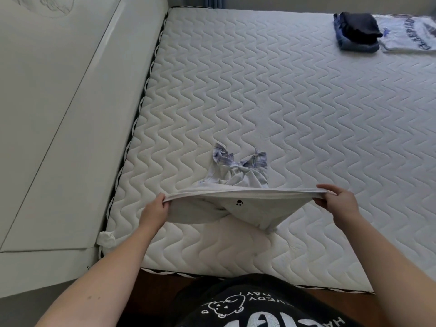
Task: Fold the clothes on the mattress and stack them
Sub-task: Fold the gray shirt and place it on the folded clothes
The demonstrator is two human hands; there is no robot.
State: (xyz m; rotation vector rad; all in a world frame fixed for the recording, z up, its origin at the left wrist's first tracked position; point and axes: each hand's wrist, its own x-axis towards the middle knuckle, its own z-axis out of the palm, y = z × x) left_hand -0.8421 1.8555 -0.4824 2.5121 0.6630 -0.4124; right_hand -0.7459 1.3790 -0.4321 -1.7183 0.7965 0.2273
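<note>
Two hands hold one pale grey garment (236,208) stretched between them, just above the near edge of the mattress (259,90), at about six o'clock in our view. Our left hand (154,208) pinches the fabric's left end, fingers curled round the edge. Our right hand (335,199) grips the right end the same way, fingers clamped on the cloth. The top edge runs taut from hand to hand, while the rest sags below it, and a small black paw print (239,202) shows near the middle. The far part of the garment, with a plaid collar (238,159), lies crumpled on the mattress at twelve o'clock from our hands.

At two o'clock, well apart in the far corner, sits a stack of dark folded clothes (356,31), with a white printed shirt (410,31) just beside it.

We judge the step in hand to be making a fold in this garment. To do it well, we should keep both grips level and the edge taut, lay the fold down evenly, then smooth the bunched collar end flat. The loose hanging cloth could tuck under crookedly if we lower one side first.
</note>
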